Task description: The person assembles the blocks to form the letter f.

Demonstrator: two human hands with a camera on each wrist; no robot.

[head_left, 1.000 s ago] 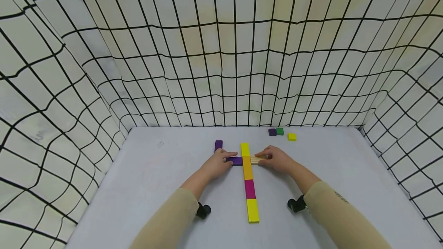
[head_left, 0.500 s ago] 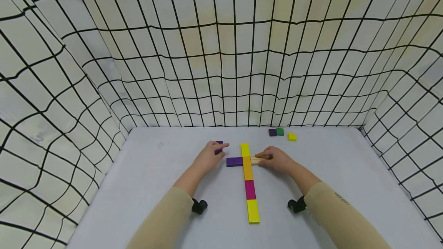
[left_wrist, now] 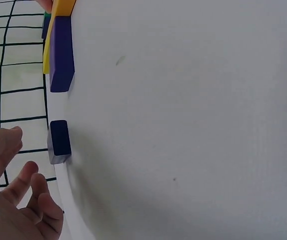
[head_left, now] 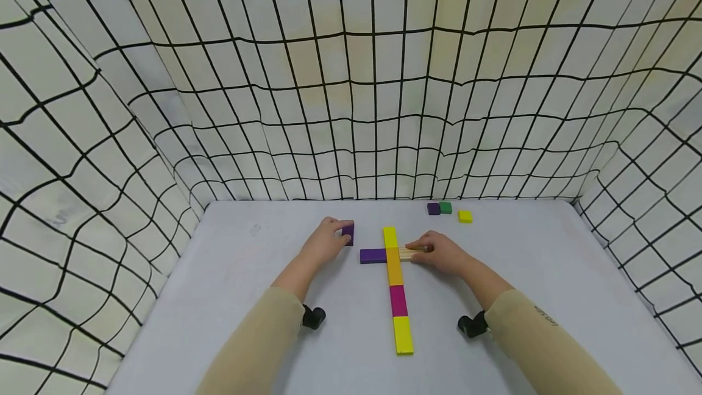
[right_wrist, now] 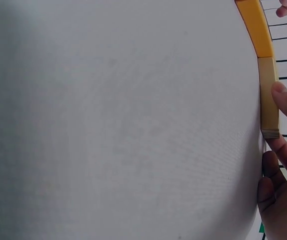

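At wood blk [right_wrist: 268, 100] edges: R hand [head_left: 443, 253]; L hand [head_left: 322, 242] well apart.

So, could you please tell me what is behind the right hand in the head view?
The wooden piece; only its end by the orange block shows clearly. The rest is mostly covered, as is the table there.

At the lower left of the frame the left hand [left_wrist: 8, 205], fingers parted, is just beside a dark purple block [left_wrist: 60, 140] on the white surface [left_wrist: 183, 120], while at the upper left a longer purple block [left_wrist: 62, 52] adjoins an orange block [left_wrist: 63, 7] near black netting [left_wrist: 0, 93].
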